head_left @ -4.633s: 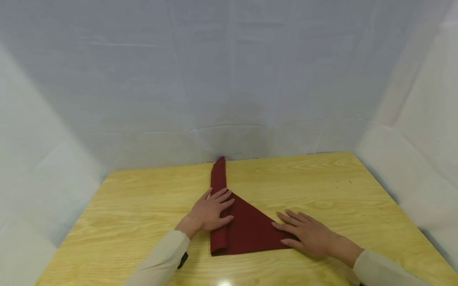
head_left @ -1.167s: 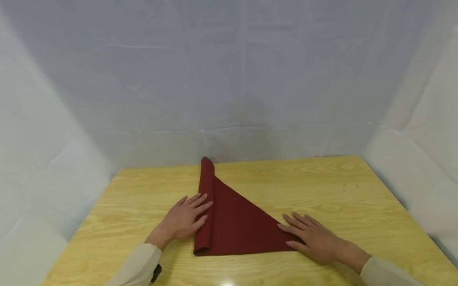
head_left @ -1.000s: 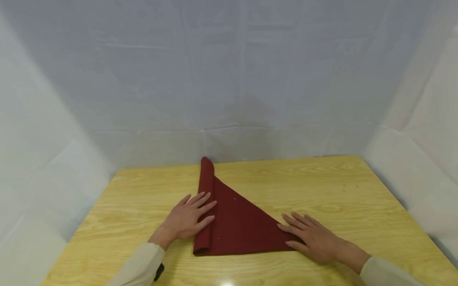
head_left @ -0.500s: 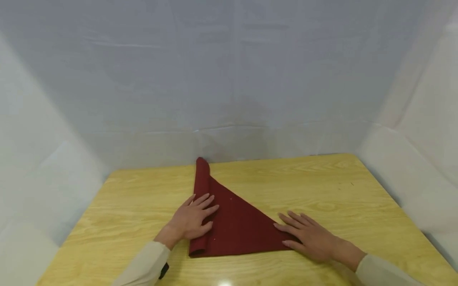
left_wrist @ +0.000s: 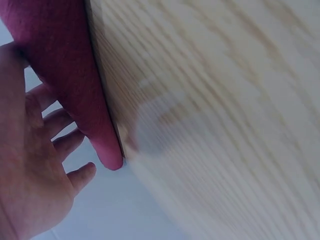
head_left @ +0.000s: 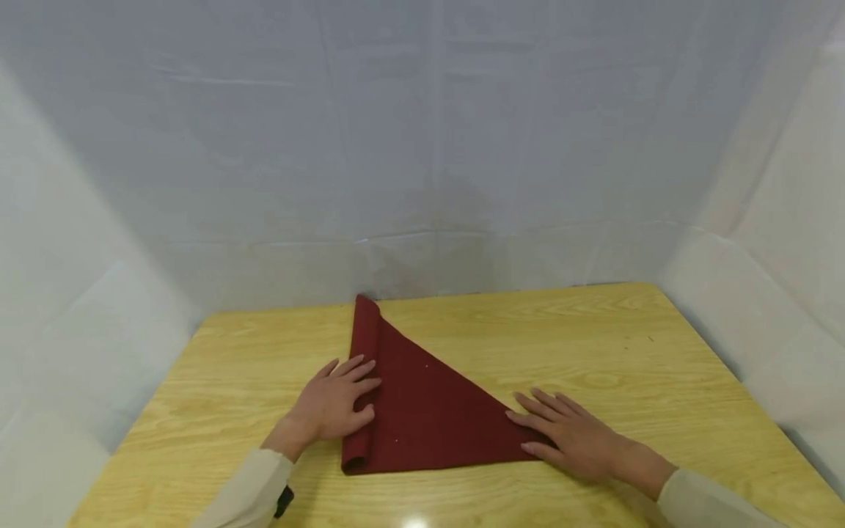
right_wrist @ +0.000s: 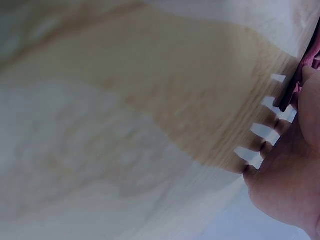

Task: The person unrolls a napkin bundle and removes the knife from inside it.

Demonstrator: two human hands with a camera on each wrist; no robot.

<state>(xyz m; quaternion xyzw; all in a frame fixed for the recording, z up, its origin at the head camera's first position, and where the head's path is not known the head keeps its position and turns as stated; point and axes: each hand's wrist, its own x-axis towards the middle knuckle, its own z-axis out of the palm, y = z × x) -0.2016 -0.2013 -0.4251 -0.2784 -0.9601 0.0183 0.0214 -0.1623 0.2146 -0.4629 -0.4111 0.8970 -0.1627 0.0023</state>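
Note:
A dark red cloth (head_left: 436, 411) lies on the table in the head view, its flat part a triangle narrowing to the right. Along its left side runs a loose roll (head_left: 366, 330) that reaches the table's back edge. My left hand (head_left: 330, 403) rests on the roll with fingers spread. In the left wrist view, the fingers of that hand (left_wrist: 40, 165) lie against the roll's side (left_wrist: 70, 75). My right hand (head_left: 574, 433) presses flat on the right corner, which it partly hides. The right wrist view catches only a sliver of cloth beside that hand (right_wrist: 285, 175).
The light wooden table (head_left: 251, 381) ends at the back against a grey-white sheet (head_left: 422, 147). White sheets stand at the left (head_left: 59, 330) and right (head_left: 792, 293). Tiny dark specks (head_left: 650, 339) lie near the table's right side.
The roll has shifted left and more flat cloth shows to its right. My left hand has moved left with it, going back and forth on the roll. The right hand stays on the corner.

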